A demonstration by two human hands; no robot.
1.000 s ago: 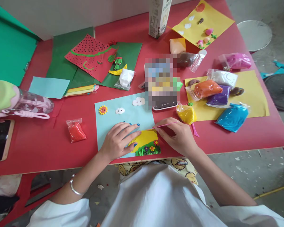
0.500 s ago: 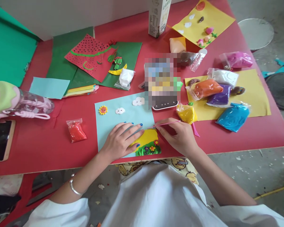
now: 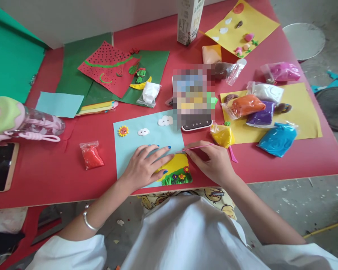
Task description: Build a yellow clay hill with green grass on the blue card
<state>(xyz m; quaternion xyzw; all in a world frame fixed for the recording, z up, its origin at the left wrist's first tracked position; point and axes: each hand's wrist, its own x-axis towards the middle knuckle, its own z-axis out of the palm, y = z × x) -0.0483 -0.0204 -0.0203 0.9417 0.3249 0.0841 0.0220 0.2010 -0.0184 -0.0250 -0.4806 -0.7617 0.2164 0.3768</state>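
My left hand (image 3: 145, 165) lies with fingers spread on a light blue sheet (image 3: 129, 150), partly over its yellow clay area (image 3: 178, 160). Below the yellow is green clay (image 3: 169, 182) with small flowers. A clay sun (image 3: 123, 131) and two white clouds (image 3: 165, 120) are on the sheet's upper part. At its right edge my right hand (image 3: 211, 161) pinches a thin pink tool (image 3: 198, 146), whose tip touches the top edge of the yellow clay. A phone (image 3: 197, 123) with a blurred screen lies just beyond the sheet.
Clay bags, among them yellow (image 3: 223, 135), blue (image 3: 278, 139) and orange (image 3: 246, 105), lie to the right. A red bag (image 3: 91, 155) is left of the sheet. A carton (image 3: 188, 22) stands at the back. A bottle (image 3: 42, 123) and second phone (image 3: 9, 165) are far left.
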